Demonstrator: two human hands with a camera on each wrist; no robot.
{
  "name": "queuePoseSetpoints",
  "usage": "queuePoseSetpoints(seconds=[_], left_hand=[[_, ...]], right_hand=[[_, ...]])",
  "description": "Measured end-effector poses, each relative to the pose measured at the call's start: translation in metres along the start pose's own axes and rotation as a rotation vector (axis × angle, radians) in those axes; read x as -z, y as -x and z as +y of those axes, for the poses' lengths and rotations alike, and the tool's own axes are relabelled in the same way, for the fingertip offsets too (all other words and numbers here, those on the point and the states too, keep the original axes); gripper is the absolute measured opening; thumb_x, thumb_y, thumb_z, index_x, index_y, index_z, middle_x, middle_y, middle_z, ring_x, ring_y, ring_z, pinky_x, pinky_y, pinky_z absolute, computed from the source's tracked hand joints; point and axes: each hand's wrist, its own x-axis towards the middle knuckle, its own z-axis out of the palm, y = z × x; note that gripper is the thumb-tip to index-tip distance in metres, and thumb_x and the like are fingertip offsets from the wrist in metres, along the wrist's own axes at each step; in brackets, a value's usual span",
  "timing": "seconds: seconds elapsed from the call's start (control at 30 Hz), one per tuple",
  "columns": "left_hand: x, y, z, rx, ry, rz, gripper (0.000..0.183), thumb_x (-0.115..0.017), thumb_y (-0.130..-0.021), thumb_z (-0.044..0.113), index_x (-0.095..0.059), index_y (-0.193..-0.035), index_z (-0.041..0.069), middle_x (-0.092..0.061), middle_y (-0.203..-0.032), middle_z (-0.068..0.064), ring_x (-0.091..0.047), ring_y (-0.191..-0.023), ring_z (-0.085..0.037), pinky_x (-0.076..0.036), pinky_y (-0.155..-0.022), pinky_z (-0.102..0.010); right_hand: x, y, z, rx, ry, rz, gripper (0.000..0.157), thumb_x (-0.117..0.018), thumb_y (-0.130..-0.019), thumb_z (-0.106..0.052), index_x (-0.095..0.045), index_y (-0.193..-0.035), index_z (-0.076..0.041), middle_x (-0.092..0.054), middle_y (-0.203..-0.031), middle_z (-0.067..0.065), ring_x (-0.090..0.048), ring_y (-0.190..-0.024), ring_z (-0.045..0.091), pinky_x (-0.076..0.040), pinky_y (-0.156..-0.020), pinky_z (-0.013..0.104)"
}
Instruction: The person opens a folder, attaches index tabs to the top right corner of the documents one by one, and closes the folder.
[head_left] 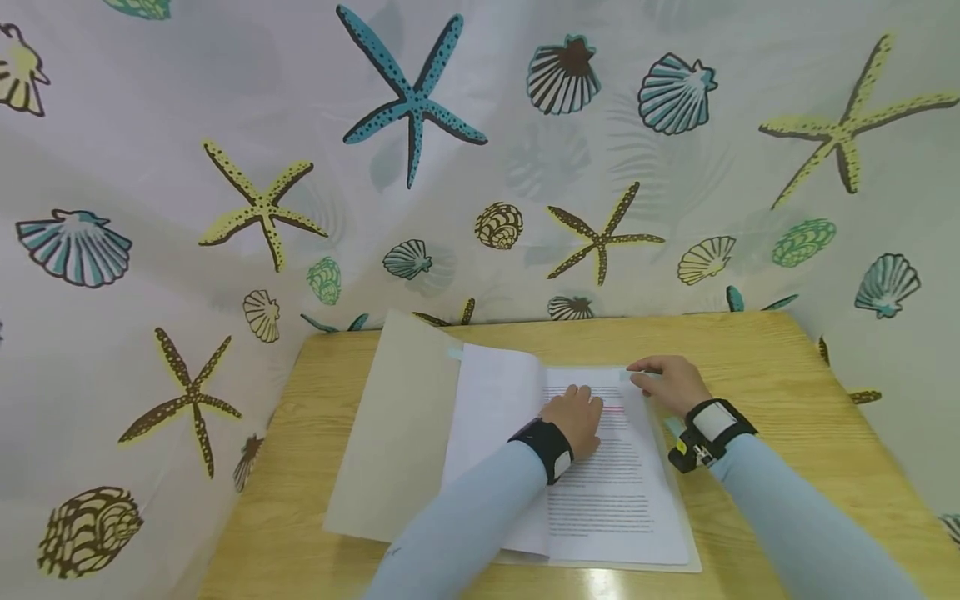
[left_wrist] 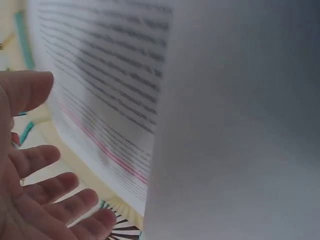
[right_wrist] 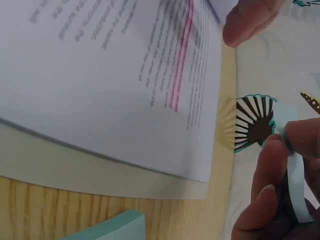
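Note:
A stack of printed pages in a cream folder lies open, its text page [head_left: 600, 492] crossed by a pink highlighted line [right_wrist: 181, 55]. Over the upper part of that page is my left hand [head_left: 576, 421], fingers loosely extended and holding nothing; whether it touches the paper I cannot tell. My right hand [head_left: 671, 385] is by the page's upper right corner. Between its thumb and fingers it pinches a pale blue-green paper strip [right_wrist: 296, 185], which looks like a sticky note. Under the right wrist, a blue-green sticky note pad [right_wrist: 115, 227] sits on the table.
The cream cover [head_left: 397, 442] is folded out to the left, with a turned white page [head_left: 495, 417] beside it. A small pale blue tab [head_left: 454, 353] shows at that page's top. Behind the wooden table [head_left: 772, 392] hangs a seashell-patterned cloth [head_left: 480, 167].

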Motion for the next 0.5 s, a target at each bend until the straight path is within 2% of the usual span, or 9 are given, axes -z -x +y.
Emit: queuePoseSetpoints(seconds=[0.1,0.3,0.5], left_hand=[[0.000,-0.007,0.004,0.051,-0.031,-0.022,0.072,-0.057,-0.083,0.066,-0.043,-0.142,0.027,-0.042,-0.142,0.000,-0.044,-0.125,-0.023,-0.046,-0.093,-0.043],[-0.003,-0.011,0.011,0.150,-0.006,-0.128,0.104,-0.051,-0.061,0.091,-0.022,-0.150,0.046,-0.024,-0.157,0.004,-0.029,-0.139,-0.032,-0.034,-0.096,-0.065],[-0.012,-0.011,0.009,0.206,0.033,-0.205,0.112,-0.046,-0.053,0.097,-0.010,-0.149,0.053,-0.009,-0.161,0.009,-0.014,-0.145,-0.031,-0.024,-0.099,-0.071]], right_hand=[[-0.002,-0.007,0.005,0.009,0.036,0.002,0.030,-0.062,-0.094,-0.027,-0.069,-0.110,-0.002,-0.069,-0.101,0.015,-0.063,-0.074,0.019,-0.047,-0.064,0.029],[-0.006,-0.017,0.009,-0.024,0.065,-0.018,0.030,-0.063,-0.093,-0.027,-0.069,-0.107,-0.002,-0.069,-0.094,0.011,-0.062,-0.075,0.020,-0.047,-0.064,0.029],[-0.010,-0.025,0.012,-0.062,0.077,-0.044,0.026,-0.064,-0.093,-0.024,-0.070,-0.110,-0.005,-0.068,-0.091,0.009,-0.060,-0.075,0.020,-0.045,-0.063,0.028]])
